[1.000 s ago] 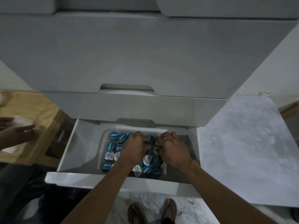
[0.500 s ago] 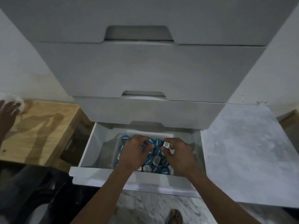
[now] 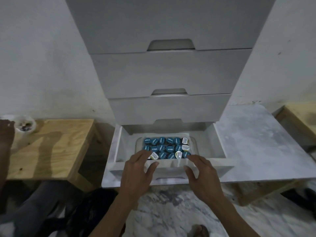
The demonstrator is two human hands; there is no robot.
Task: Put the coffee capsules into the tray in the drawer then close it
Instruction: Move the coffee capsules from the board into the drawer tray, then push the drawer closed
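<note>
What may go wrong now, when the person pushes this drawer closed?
1. The coffee capsules lie packed and some tilted in the tray; a hard push may tip one out.
2. The left hand and right hand rest open at the drawer front's top edge; fingers may be pinched under the drawer above.

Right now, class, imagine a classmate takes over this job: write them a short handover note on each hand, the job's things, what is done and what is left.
Left hand: open, fingers spread over the drawer front, holding nothing.
Right hand: open, also at the front edge, holding nothing.
Coffee capsules: lying in rows in the clear tray inside the open bottom drawer.
Done: capsules loaded, as far as visible.
Left: push the drawer shut.
</note>
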